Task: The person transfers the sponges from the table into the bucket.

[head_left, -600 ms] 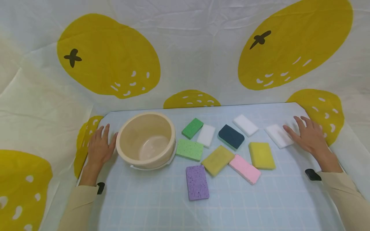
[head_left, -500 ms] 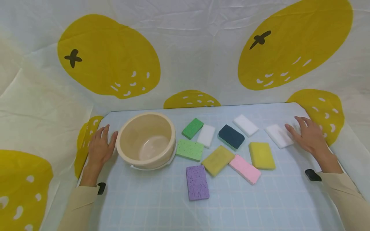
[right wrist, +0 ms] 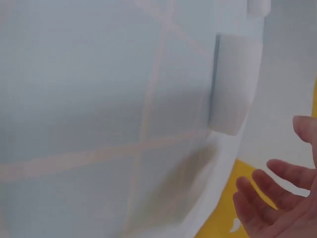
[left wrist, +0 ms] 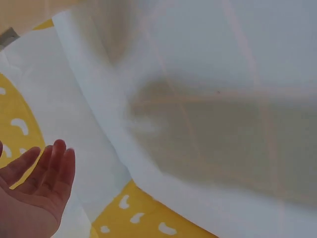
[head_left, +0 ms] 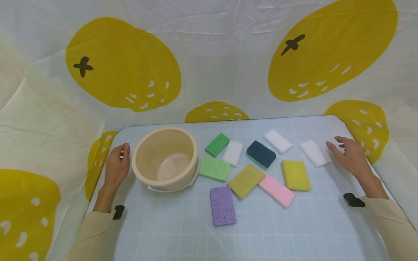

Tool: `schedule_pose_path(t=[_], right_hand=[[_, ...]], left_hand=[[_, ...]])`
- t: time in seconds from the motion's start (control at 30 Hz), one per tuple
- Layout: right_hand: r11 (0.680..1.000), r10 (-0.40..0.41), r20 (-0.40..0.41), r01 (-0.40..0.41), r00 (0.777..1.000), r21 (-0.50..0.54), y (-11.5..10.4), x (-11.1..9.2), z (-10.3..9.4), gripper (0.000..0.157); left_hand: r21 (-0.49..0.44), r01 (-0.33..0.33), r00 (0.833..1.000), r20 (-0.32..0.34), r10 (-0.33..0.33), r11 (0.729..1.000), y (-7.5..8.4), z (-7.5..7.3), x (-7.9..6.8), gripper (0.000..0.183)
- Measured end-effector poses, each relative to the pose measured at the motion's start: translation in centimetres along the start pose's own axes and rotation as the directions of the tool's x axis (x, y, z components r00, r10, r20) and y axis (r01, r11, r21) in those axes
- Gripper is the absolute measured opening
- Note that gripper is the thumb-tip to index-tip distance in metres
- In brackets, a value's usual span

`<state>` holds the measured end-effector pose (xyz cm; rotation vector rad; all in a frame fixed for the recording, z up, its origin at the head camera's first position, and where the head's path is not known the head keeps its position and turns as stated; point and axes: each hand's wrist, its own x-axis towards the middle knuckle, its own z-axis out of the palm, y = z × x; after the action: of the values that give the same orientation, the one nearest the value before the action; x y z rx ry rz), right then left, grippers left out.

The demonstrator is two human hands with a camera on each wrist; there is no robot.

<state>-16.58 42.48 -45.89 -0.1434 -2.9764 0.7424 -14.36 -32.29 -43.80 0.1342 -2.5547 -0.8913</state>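
Note:
My left hand [head_left: 117,165] is just left of a beige bucket [head_left: 138,174], its fingers loosely bent with nothing in them. In the left wrist view the left hand [left wrist: 37,193] appears palm up to the camera, apart from the table. At the right, my right hand [head_left: 351,157] hovers beside a white sponge [head_left: 315,153], fingers relaxed and holding nothing. The right wrist view has that white sponge [right wrist: 235,84] on the table, apart from the right hand [right wrist: 282,203]. The bucket's inside looks bare, and its handle hangs down at the front.
Between the hands lie several sponges: dark green [head_left: 217,145], light green [head_left: 214,169], white [head_left: 233,153], navy-topped [head_left: 261,154], another white [head_left: 277,141], olive-yellow [head_left: 246,181], bright yellow [head_left: 296,175], pink [head_left: 277,190] and purple [head_left: 223,206]. A lemon-print cloth [head_left: 225,72] surrounds the table.
My left hand has turned and bent its fingers, drawing in slightly toward the bucket. The right hand has shifted a little right, away from the white sponge, with its fingers bending more.

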Motion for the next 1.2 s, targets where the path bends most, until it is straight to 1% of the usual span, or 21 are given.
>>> schedule_pose_path(t=[0.07, 0.2, 0.33, 0.43, 0.57, 0.7, 0.8, 0.97, 1.1, 1.2], right_hand=[[1.000, -0.003, 0.011, 0.003, 1.000, 0.017, 0.0, -0.1, 0.0, 0.070], [0.999, 0.011, 0.029, -0.012, 1.000, 0.036, 0.0, -0.3, 0.1, 0.071], [0.998, 0.045, 0.058, -0.047, 0.997, 0.050, 0.1, -0.5, 0.4, 0.073], [0.995, 0.072, 0.093, -0.078, 0.993, 0.058, -0.1, -0.7, 0.4, 0.077], [0.993, 0.092, 0.123, -0.100, 0.988, 0.064, -0.6, -0.9, 0.5, 0.081], [0.994, 0.083, 0.141, -0.091, 0.987, 0.055, -1.1, -1.0, 0.5, 0.081], [0.996, 0.074, 0.152, -0.081, 0.986, 0.041, -1.3, -1.1, 0.6, 0.080], [0.998, 0.061, 0.175, -0.065, 0.983, 0.020, -1.4, -1.3, 0.8, 0.080], [0.999, 0.049, 0.194, -0.051, 0.980, 0.007, -1.6, -1.3, 0.9, 0.081], [0.999, 0.041, 0.194, -0.041, 0.980, -0.003, -1.7, -1.2, 1.0, 0.081]], left_hand=[[-0.025, 0.018, 1.000, -0.003, -0.018, 1.000, 0.4, 0.0, -0.1, 0.043], [-0.049, 0.075, 0.997, 0.028, -0.074, 0.996, 1.4, 0.0, -0.3, 0.048], [-0.064, 0.133, 0.990, 0.048, -0.130, 0.989, 2.2, -0.1, -0.4, 0.053], [-0.080, 0.149, 0.988, 0.052, -0.145, 0.986, 2.9, -0.3, -0.5, 0.055], [-0.165, 0.163, 0.986, 0.066, -0.154, 0.973, 3.7, -0.7, -0.8, 0.053], [-0.263, 0.188, 0.981, 0.092, -0.169, 0.946, 4.5, -1.2, -1.2, 0.049], [-0.308, 0.215, 0.975, 0.119, -0.187, 0.927, 5.1, -1.5, -1.4, 0.047], [-0.378, 0.251, 0.966, 0.161, -0.204, 0.891, 5.9, -1.9, -1.6, 0.049], [-0.406, 0.304, 0.950, 0.200, -0.241, 0.862, 6.4, -2.2, -1.6, 0.049], [-0.446, 0.348, 0.934, 0.241, -0.264, 0.825, 6.6, -2.5, -1.6, 0.049]])
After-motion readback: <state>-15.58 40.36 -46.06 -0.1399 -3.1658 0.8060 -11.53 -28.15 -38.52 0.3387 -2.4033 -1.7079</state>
